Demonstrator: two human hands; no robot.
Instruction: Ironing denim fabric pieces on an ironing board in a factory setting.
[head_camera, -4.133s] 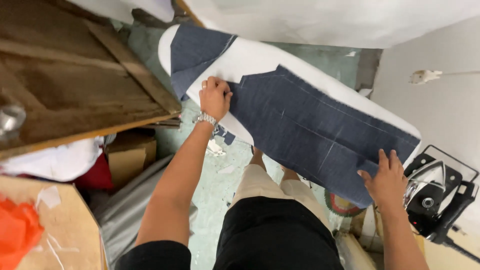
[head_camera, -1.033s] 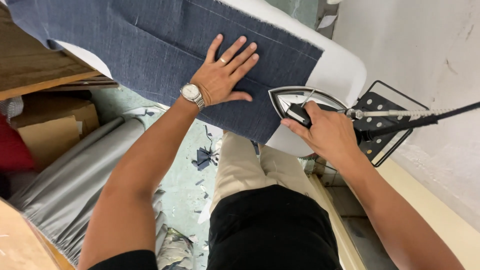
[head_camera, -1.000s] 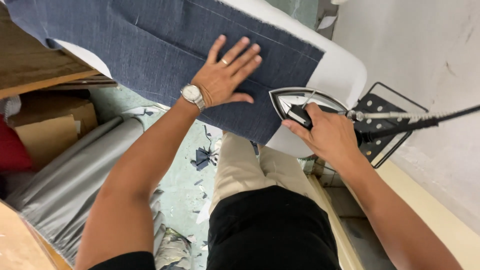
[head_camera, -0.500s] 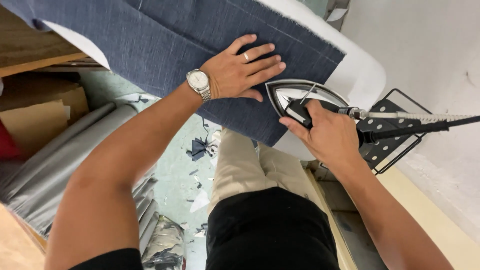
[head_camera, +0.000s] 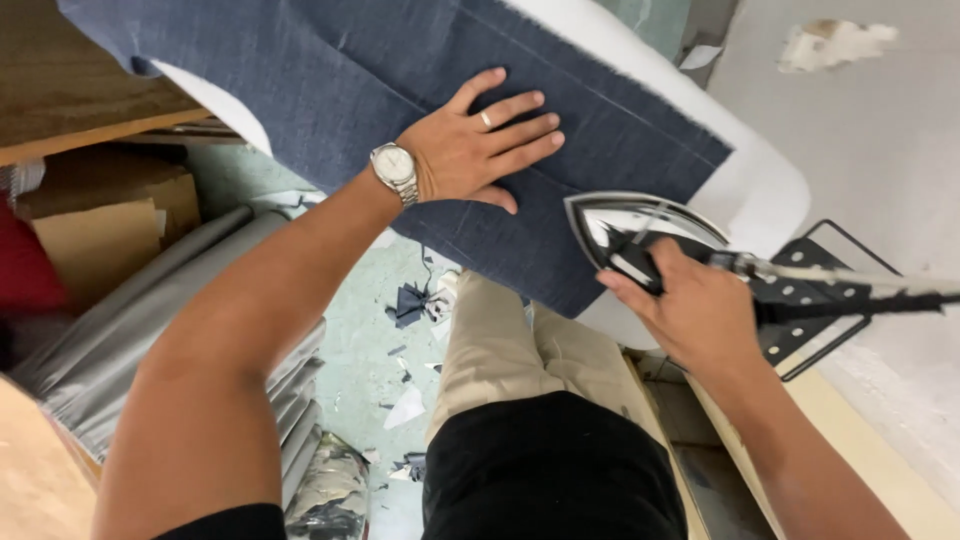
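Navy pinstriped fabric (head_camera: 400, 90) lies spread over the white padded ironing board (head_camera: 760, 180); the left hand (head_camera: 470, 150) presses it flat, fingers splayed (ring showing). The right hand (head_camera: 690, 305) grips the steam iron (head_camera: 640, 225) at the cloth's edge. Pressing seems about to start; gliding calls for taut cloth.

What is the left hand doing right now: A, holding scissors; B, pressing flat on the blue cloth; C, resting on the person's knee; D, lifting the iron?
B: the left hand, wearing a silver wristwatch, lies palm-down with fingers spread on the dark blue pinstriped cloth.
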